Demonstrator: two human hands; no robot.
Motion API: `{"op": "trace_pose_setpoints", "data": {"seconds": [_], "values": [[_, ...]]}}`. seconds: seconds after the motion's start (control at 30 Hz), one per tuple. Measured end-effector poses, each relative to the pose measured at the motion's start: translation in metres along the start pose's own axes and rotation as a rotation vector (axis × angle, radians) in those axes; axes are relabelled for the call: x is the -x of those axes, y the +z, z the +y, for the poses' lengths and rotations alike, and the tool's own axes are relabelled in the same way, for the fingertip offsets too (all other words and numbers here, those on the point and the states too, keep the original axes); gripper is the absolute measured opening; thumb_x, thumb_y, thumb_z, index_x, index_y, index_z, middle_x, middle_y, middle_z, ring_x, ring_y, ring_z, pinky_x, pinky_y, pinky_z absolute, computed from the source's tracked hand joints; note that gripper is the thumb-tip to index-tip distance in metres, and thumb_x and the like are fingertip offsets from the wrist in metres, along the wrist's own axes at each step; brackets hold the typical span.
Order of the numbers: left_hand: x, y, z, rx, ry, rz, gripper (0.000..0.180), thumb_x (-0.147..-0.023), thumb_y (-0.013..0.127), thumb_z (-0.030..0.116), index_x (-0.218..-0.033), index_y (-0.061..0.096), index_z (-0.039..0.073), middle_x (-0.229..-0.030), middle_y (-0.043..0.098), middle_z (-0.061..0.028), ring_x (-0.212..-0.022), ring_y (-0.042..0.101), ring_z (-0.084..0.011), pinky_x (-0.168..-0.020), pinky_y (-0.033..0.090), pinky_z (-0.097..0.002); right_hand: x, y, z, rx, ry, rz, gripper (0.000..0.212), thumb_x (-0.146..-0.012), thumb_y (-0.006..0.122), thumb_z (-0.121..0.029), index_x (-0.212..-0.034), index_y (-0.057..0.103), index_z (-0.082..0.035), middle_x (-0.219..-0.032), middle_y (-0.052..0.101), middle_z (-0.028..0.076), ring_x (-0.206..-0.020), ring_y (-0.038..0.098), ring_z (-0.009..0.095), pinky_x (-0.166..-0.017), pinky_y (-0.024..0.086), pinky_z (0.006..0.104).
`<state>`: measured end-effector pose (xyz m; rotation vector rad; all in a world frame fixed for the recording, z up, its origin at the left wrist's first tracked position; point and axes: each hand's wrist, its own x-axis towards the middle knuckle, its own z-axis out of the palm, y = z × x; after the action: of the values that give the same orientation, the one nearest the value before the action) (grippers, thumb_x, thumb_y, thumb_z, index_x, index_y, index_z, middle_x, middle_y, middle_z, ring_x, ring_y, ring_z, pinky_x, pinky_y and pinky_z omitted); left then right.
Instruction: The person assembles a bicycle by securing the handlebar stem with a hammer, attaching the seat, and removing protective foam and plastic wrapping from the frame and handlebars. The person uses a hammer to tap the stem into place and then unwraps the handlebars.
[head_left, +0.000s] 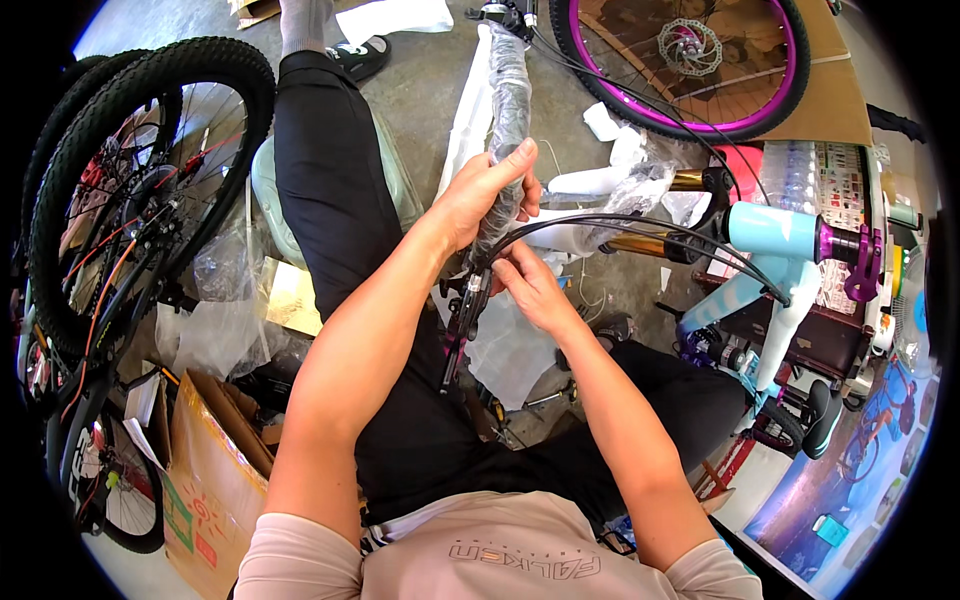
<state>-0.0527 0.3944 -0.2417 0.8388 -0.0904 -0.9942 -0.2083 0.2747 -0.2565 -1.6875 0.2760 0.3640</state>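
A bicycle handlebar (510, 90) wrapped in clear plastic film runs from the far middle toward me. My left hand (485, 200) is closed around its near part, with the thumb stretched along the top. Just below, a black brake lever (460, 330) hangs at the bar's near end. Beside it, my right hand (535, 290) is closed, its fingertips bent in against the lever's mount; what they pinch is hidden. Black cables (640, 222) arc from there to the light blue bike frame (770, 230) on the right.
Fork legs wrapped in white (590, 182) lie right of my hands. A purple-rimmed wheel (690, 120) rests on cardboard at the far right. Another bicycle's black tyre (255, 110) stands on the left, above a cardboard box (205, 480). Plastic sheeting (515, 350) lies between my legs.
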Motion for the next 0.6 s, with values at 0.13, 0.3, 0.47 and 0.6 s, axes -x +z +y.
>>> {"op": "trace_pose_setpoints", "data": {"seconds": [0.13,0.3,0.47,0.6], "values": [[-0.005,0.001,-0.006,-0.010,-0.001,0.029,0.056,-0.093,0.063,0.066,-0.090,0.060,0.010,-0.091,0.068,-0.0083,-0.080,0.065,-0.0172,-0.076,0.052,-0.0317,-0.002,0.008,0.008,-0.128,0.007,0.049,0.027,-0.107,0.054,-0.030,-0.114,0.049,-0.004,-0.092,0.057,0.005,-0.075,0.062,0.014,-0.068,0.053,0.0300],[-0.009,0.002,-0.009,-0.018,-0.002,0.042,0.070,-0.092,0.058,0.072,-0.097,0.065,0.002,-0.090,0.067,-0.0105,-0.082,0.064,-0.0183,-0.077,0.053,-0.0327,-0.006,0.010,0.009,-0.183,-0.071,0.092,0.022,-0.107,0.054,-0.027,-0.107,0.050,-0.006,-0.084,0.055,0.002,-0.073,0.060,0.013,-0.063,0.049,0.0309],[-0.005,-0.002,-0.007,0.145,0.032,0.006,0.071,-0.096,0.051,0.070,-0.100,0.066,0.001,-0.093,0.069,-0.0117,-0.089,0.067,-0.0213,-0.083,0.054,-0.0352,0.019,-0.002,0.016,0.408,-0.306,0.347,0.025,-0.106,0.057,-0.022,-0.087,0.052,-0.006,-0.068,0.048,-0.003,-0.066,0.050,0.010,-0.060,0.042,0.0284],[-0.004,0.000,-0.016,0.191,-0.031,-0.157,0.070,-0.098,0.046,0.070,-0.104,0.065,0.003,-0.098,0.069,-0.0130,-0.094,0.066,-0.0226,-0.083,0.055,-0.0409,0.053,0.030,0.053,0.036,0.426,0.629,0.032,-0.106,0.053,-0.030,-0.083,0.052,-0.008,-0.069,0.049,-0.003,-0.062,0.047,0.008,-0.056,0.037,0.0258]]}}
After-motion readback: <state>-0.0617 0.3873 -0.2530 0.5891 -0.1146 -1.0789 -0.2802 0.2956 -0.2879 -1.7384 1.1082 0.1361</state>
